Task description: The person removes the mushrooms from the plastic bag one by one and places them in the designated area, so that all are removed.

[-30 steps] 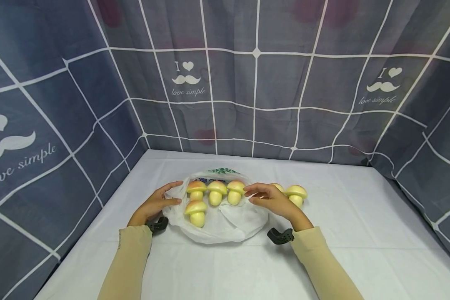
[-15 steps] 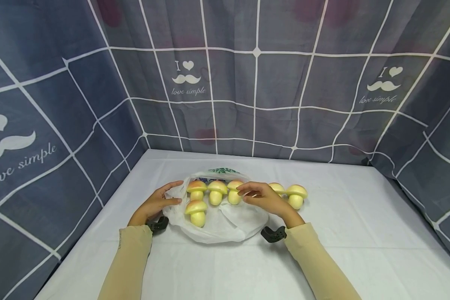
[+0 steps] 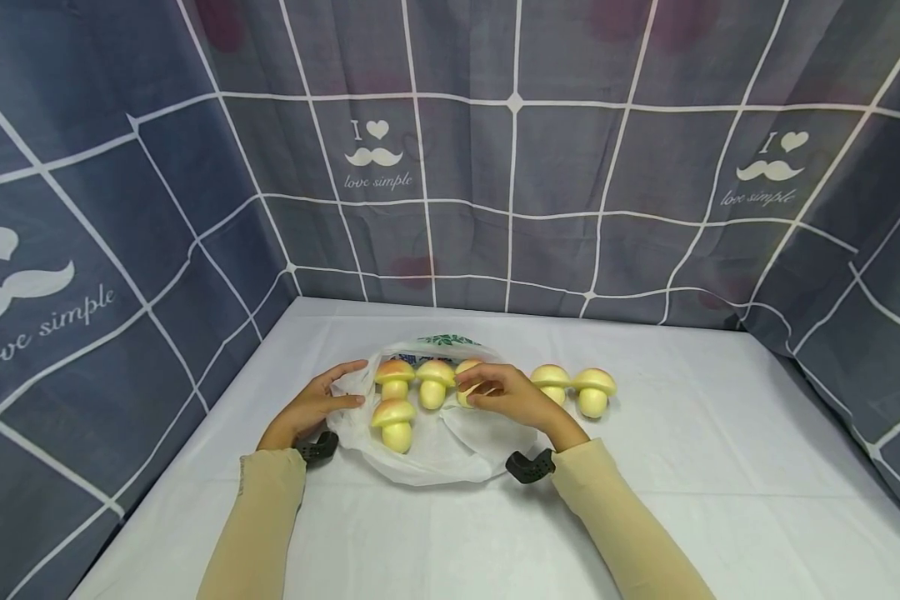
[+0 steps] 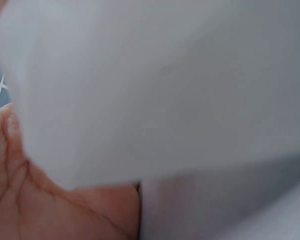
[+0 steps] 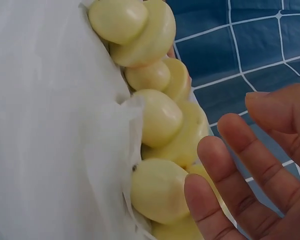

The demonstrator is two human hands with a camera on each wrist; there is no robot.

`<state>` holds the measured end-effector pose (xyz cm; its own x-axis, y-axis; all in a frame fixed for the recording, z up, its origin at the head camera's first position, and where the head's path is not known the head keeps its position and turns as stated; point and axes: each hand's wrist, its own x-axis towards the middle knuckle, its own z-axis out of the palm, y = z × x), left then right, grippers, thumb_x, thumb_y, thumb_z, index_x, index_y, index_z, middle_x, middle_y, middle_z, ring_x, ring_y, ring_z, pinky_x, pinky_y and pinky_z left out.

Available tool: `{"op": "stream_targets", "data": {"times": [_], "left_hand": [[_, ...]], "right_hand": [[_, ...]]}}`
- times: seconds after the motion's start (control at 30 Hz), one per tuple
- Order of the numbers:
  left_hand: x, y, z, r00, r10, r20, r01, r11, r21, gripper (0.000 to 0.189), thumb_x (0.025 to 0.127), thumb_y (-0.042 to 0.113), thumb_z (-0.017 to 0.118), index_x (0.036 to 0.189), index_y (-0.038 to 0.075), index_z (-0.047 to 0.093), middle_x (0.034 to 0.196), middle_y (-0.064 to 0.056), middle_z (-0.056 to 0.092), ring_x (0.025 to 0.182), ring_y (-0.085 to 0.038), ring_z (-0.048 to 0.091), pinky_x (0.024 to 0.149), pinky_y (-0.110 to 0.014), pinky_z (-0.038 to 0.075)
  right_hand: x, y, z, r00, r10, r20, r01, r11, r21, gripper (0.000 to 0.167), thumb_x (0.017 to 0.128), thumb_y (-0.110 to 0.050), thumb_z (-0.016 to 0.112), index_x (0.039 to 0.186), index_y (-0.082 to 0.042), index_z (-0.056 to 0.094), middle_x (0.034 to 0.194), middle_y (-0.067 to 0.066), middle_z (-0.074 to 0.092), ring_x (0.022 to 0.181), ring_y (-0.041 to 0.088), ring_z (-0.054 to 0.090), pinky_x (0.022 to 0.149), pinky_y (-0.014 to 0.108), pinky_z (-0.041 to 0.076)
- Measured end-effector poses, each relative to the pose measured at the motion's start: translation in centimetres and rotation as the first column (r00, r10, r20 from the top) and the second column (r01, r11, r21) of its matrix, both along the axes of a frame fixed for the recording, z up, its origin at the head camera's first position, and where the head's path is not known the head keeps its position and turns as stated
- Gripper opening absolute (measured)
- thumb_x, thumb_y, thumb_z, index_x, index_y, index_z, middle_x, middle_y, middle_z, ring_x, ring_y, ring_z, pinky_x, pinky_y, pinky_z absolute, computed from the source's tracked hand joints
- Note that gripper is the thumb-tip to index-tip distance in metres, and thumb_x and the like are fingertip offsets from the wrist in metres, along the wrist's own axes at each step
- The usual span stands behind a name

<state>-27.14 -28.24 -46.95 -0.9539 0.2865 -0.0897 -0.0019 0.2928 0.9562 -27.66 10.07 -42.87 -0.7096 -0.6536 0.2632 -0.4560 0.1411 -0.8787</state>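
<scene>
Several yellow toy mushrooms with orange-tinged caps lie in a white plastic bag, in the middle of the table. My left hand rests at the bag's left rim, fingers and thumb spread apart; in the left wrist view the bag's film covers much of the palm. My right hand is over the bag's right side, partly hiding the rightmost mushroom in it. The right wrist view shows these loosely bent fingers with nothing between them, close by the pale stems.
Two more toy mushrooms, one near and one farther right, stand on the white tablecloth beyond my right hand. Dark checked curtains enclose the table at the back and both sides.
My right hand has moved left, from the bag's right edge to over the rightmost mushroom in it. The two mushrooms outside now show more fully. My left hand has stayed put.
</scene>
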Motion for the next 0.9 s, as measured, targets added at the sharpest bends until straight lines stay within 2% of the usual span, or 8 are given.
{"op": "stream_targets", "data": {"times": [0.1, 0.2, 0.33, 0.47, 0.57, 0.77, 0.9], "left_hand": [[0.0, 0.0, 0.0, 1.0, 0.0, -0.002, 0.0, 1.0, -0.005, 0.081, 0.099, 0.01, 0.077, 0.168, 0.004, 0.036, 0.177, -0.024, 0.019, 0.158, -0.045, 0.026, 0.113, -0.045, 0.046], [0.0, 0.0, 0.0, 1.0, -0.005, -0.002, 0.005, 1.0, 0.004, 0.08, 0.099, 0.009, 0.077, 0.168, 0.003, 0.036, 0.177, -0.024, 0.02, 0.157, -0.045, 0.028, 0.11, -0.041, 0.048], [0.0, 0.0, 0.0, 1.0, -0.005, -0.001, 0.005, 1.0, 0.006, 0.081, 0.099, 0.01, 0.077, 0.168, 0.004, 0.035, 0.177, -0.024, 0.019, 0.157, -0.046, 0.028, 0.108, -0.038, 0.049], [0.1, 0.0, 0.1, 1.0, -0.007, -0.005, 0.007, 1.0, 0.007, 0.081, 0.1, 0.01, 0.077, 0.168, 0.003, 0.035, 0.177, -0.024, 0.018, 0.158, -0.046, 0.026, 0.109, -0.039, 0.049], [0.0, 0.0, 0.1, 1.0, -0.005, -0.007, 0.005, 1.0, 0.002, 0.08, 0.1, 0.01, 0.077, 0.168, 0.003, 0.036, 0.177, -0.024, 0.018, 0.158, -0.046, 0.025, 0.111, -0.042, 0.048], [0.0, 0.0, 0.1, 1.0, -0.001, -0.006, 0.001, 1.0, 0.001, 0.08, 0.1, 0.009, 0.077, 0.168, 0.004, 0.036, 0.177, -0.023, 0.018, 0.159, -0.045, 0.024, 0.114, -0.045, 0.045], [0.1, 0.1, 0.2, 1.0, 0.002, -0.002, -0.002, 1.0, 0.005, 0.08, 0.1, 0.009, 0.077, 0.168, 0.003, 0.036, 0.177, -0.024, 0.018, 0.16, -0.045, 0.022, 0.116, -0.047, 0.043]], "right_hand": [[-0.1, -0.5, -0.2, 1.0, 0.0, 0.001, 0.0, 1.0, 0.005, 0.031, 0.098, 0.006, 0.07, 0.128, 0.014, 0.068, 0.129, 0.029, 0.067, 0.111, 0.039, 0.07, 0.094, 0.031, 0.058], [-0.2, -1.0, -0.4, 1.0, 0.007, -0.006, -0.007, 1.0, 0.013, 0.031, 0.099, 0.005, 0.071, 0.129, 0.013, 0.069, 0.125, 0.026, 0.068, 0.111, 0.038, 0.07, 0.094, 0.031, 0.057], [-0.3, -1.6, -0.6, 1.0, 0.026, 0.0, -0.026, 1.0, 0.006, 0.032, 0.098, 0.005, 0.07, 0.129, 0.013, 0.068, 0.122, 0.026, 0.068, 0.114, 0.047, 0.068, 0.095, 0.032, 0.057], [-0.3, -2.1, -0.7, 0.999, 0.047, 0.008, -0.047, 0.999, 0.001, 0.033, 0.098, 0.006, 0.07, 0.13, 0.013, 0.067, 0.119, 0.03, 0.07, 0.114, 0.05, 0.069, 0.096, 0.032, 0.057], [-0.2, -2.5, -0.9, 0.998, 0.055, 0.015, -0.055, 0.998, 0.012, 0.033, 0.099, 0.006, 0.069, 0.131, 0.013, 0.067, 0.119, 0.033, 0.071, 0.111, 0.044, 0.071, 0.096, 0.032, 0.057], [-0.1, -3.1, -1.3, 0.999, 0.037, 0.032, -0.037, 0.999, 0.028, 0.033, 0.099, 0.003, 0.068, 0.132, 0.009, 0.068, 0.119, 0.029, 0.074, 0.106, 0.022, 0.072, 0.096, 0.03, 0.056], [0.0, -3.6, -1.6, 0.998, 0.036, 0.042, -0.037, 0.999, 0.024, 0.033, 0.1, 0.002, 0.068, 0.132, 0.009, 0.068, 0.119, 0.027, 0.075, 0.106, 0.023, 0.072, 0.095, 0.028, 0.056]]}}
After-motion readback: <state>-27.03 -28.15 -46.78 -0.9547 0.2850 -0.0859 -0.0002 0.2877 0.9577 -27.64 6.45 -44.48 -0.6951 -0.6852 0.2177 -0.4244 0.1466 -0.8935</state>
